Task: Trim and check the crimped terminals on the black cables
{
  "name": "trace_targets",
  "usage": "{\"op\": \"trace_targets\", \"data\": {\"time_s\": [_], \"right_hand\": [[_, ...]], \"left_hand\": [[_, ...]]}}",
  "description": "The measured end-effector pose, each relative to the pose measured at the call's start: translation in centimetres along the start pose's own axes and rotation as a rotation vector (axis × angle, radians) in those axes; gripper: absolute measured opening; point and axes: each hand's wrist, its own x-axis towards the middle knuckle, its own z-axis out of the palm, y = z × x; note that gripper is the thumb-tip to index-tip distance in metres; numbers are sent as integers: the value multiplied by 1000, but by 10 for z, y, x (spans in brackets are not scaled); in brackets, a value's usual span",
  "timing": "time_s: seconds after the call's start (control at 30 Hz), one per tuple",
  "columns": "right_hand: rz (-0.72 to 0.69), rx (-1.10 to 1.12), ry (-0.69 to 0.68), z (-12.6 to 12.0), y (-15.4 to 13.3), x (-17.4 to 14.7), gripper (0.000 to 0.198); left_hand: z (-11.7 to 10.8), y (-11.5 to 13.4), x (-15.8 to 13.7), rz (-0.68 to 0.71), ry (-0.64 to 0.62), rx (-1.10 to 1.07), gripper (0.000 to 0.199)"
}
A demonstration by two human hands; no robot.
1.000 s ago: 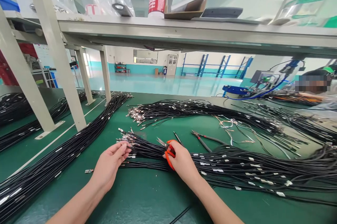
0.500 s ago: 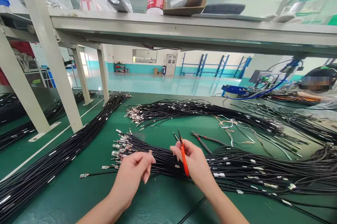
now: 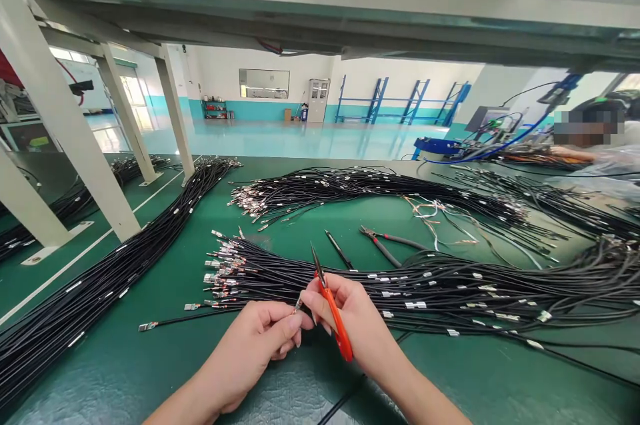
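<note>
My left hand (image 3: 270, 332) is closed in a pinch on a cable end (image 3: 299, 305) with a small metal-looking tip. Its fingertips meet those of my right hand (image 3: 345, 308), which also touch this end. Tucked in my right hand are slim pointed scissors with orange handles (image 3: 336, 318), tip pointing up and away. Behind both hands lies a bundle of black cables (image 3: 280, 272) with connectors at its left end. A black cable (image 3: 343, 402) runs below my right wrist toward the near edge; whether it is the pinched one is hidden.
Red-and-black cutting pliers (image 3: 385, 245) and a black pen-like tool (image 3: 339, 250) lie behind the bundle. More cable bundles rest left (image 3: 150, 238) and farther back (image 3: 350, 185). Loose stripped wires (image 3: 435, 212) lie right. A shelf beam (image 3: 320, 5) spans overhead. A co-worker (image 3: 595, 125) is at right.
My hands have come together, fingertips meeting at the cable end. The pen-like tool now shows clear of my right hand. The view has tilted down, so the items on the shelf are mostly out of sight.
</note>
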Motion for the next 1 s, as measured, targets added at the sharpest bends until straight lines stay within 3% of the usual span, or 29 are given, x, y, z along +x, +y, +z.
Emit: {"op": "trace_targets", "data": {"time_s": [0.1, 0.37, 0.53, 0.67, 1.0], "right_hand": [[14, 5, 12, 2, 2, 0, 36], [8, -151, 23, 6, 0, -7, 28], [37, -135, 43, 5, 3, -4, 29], [28, -88, 27, 2, 6, -2, 29], [43, 18, -3, 2, 9, -3, 30]], "left_hand": [[1, -3, 0, 11, 52, 75, 27], [14, -15, 5, 85, 343, 263, 21], [11, -16, 6, 102, 339, 71, 10], [6, -14, 4, 10, 256, -147, 22], [8, -16, 3, 3, 285, -172, 19]]}}
